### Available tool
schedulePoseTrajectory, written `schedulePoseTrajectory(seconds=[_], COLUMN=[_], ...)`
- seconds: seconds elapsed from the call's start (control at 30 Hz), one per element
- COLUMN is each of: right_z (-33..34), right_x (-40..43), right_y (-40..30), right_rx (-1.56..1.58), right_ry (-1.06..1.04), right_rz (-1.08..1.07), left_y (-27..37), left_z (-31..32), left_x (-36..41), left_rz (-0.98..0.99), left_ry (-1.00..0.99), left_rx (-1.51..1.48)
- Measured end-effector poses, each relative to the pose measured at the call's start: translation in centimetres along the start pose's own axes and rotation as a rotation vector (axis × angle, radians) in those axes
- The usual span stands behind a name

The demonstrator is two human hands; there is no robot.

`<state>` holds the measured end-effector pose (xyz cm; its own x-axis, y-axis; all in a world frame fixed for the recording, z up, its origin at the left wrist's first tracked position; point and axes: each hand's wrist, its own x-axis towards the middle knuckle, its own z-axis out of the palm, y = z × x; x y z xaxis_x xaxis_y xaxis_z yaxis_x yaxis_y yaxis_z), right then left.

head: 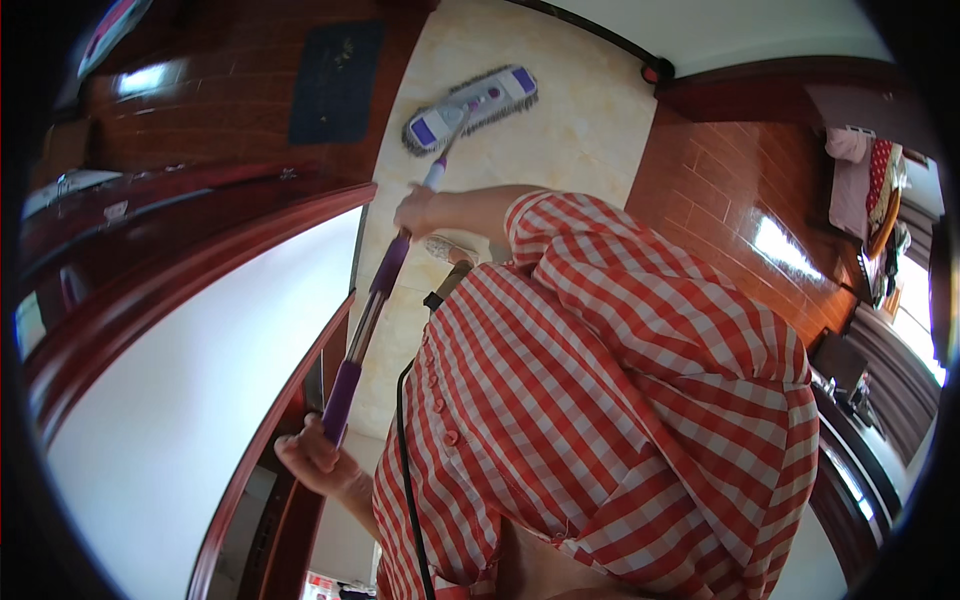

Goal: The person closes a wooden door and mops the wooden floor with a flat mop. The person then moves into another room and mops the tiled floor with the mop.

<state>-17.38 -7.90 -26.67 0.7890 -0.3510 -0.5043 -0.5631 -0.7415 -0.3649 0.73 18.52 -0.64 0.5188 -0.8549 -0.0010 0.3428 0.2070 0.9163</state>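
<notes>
A flat mop reaches from its head [471,109] on the pale tiled floor back toward my body. The head is white and purple, with a grey fringed pad lying on the tiles. My right hand [417,210] is wrapped around the lower part of the telescopic pole [367,324], which has purple sleeves and a metallic section. At the pole's upper end, my left hand [321,456] grips near the purple handle [343,397]. One shoe [448,249] shows below the pole, partly hidden by my red checked shirt [570,360].
A white wall [217,322] with dark red wooden trim stands close on the left. A dark blue mat [337,82] lies on the wooden floor beyond it. To the right are another wooden floor [720,187] and a chair draped with clothes [874,184]. A black cable [409,472] hangs down my front.
</notes>
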Motion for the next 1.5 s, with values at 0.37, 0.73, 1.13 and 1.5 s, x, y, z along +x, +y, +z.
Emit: schedulePoseTrajectory(seconds=[0.37, 0.73, 1.13, 1.5], right_z=[3.9, 12.0, 11.9, 7.0], right_x=[-3.8, -8.1, -5.6, -3.8], right_y=[9.0, 5.0, -4.8, -13.5], right_rx=[0.279, 0.368, 0.263, 0.365], right_ry=[0.754, 0.666, 0.484, -0.077], right_rz=[0.194, 0.431, 0.165, -0.250], left_y=[-5.7, -5.7, 1.5, 9.0], left_z=[8.2, 5.3, -0.2, -1.9], left_x=[1.2, 0.6, -2.8, -4.7], left_rz=[0.052, -0.507, -0.261, 0.184], left_ry=[-0.360, -0.228, 0.029, 0.396], left_rx=[0.090, -0.305, -0.001, 0.534])
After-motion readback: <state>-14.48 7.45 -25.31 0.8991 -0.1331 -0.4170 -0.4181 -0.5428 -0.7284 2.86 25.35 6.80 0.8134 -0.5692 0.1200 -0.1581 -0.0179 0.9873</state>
